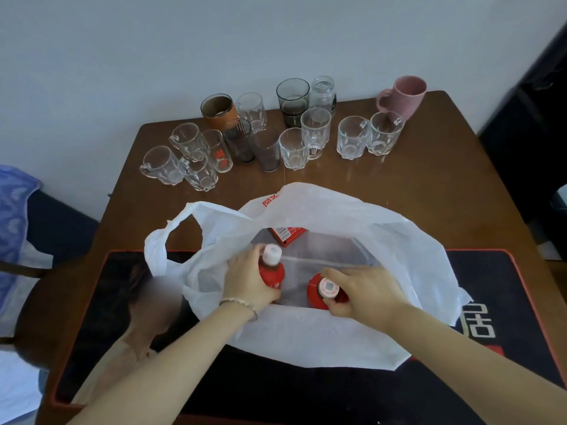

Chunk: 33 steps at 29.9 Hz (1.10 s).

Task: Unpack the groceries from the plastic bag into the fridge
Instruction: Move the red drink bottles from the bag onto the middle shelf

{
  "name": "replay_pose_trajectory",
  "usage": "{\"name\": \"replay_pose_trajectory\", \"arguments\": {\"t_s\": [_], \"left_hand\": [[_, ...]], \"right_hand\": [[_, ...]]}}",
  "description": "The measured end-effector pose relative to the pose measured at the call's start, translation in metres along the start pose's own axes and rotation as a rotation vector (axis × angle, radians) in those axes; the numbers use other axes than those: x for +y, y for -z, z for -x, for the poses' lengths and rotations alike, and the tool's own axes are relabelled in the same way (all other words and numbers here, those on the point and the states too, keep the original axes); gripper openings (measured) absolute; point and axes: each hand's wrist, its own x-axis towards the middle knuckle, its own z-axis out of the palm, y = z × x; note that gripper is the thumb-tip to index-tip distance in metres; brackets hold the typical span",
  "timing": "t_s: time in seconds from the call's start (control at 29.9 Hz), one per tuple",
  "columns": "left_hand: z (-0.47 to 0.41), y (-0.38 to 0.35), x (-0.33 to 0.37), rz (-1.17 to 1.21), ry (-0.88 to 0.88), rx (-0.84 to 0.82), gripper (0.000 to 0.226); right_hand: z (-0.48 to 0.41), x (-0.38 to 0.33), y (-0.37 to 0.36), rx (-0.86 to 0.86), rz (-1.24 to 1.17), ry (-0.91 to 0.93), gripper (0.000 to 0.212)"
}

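Open bag mouth [306, 210], glasses [294, 148] beyond

Inside the bag [337, 210]: left bottle [272, 274] in left grip [245, 280], right bottle [317, 297] in right grip [365, 292], packet [287, 234] beyond them, glasses [294, 148] farther back.

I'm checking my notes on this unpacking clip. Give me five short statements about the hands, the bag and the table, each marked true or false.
1. The left grip holds a red-labelled bottle inside the white plastic bag. True.
2. The right grip lies open on the table. False: it holds a second red bottle near its cap, inside the bag.
3. A red packet lies in the bag beyond the bottles. True.
4. The pink mug stands on the dark mat. False: it stands at the far right of the wooden table, behind the drinking glasses.
5. The bag sits partly on the dark mat. True.
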Motion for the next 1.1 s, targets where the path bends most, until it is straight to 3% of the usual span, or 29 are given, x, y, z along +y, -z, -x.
{"name": "replay_pose_trajectory", "arguments": {"t_s": [0.13,0.3,0.4,0.5,0.7,0.84,0.94,1.1], "left_hand": [[0.031,-0.007,-0.005,0.024,-0.141,0.007,0.062],[0.031,0.001,-0.001,0.039,-0.098,0.008,0.034],[0.023,0.016,0.006,-0.109,-0.087,-0.117,0.027],[0.02,0.02,0.013,-0.315,-0.13,-0.209,0.036],[0.011,0.022,0.005,-0.304,-0.253,-0.19,0.036],[0.001,0.03,0.0,-0.159,-0.221,-0.167,0.034],[-0.007,0.045,0.01,-0.163,-0.337,-0.152,0.036],[-0.011,0.092,0.058,-0.095,-0.573,-0.085,0.036]], "right_hand": [[-0.002,0.0,0.001,0.017,0.029,0.014,0.048],[-0.004,-0.002,0.012,-0.078,-0.005,-0.007,0.049],[-0.009,-0.006,0.015,-0.138,0.008,-0.013,0.052],[-0.019,-0.013,0.011,-0.214,0.054,-0.032,0.056],[-0.029,-0.03,0.014,-0.212,0.092,-0.2,0.052],[-0.025,-0.034,0.022,-0.141,-0.085,-0.485,0.052],[-0.017,-0.044,0.037,-0.035,-0.179,-0.616,0.052],[0.012,-0.064,0.094,0.373,-0.168,-0.76,0.053]]}}
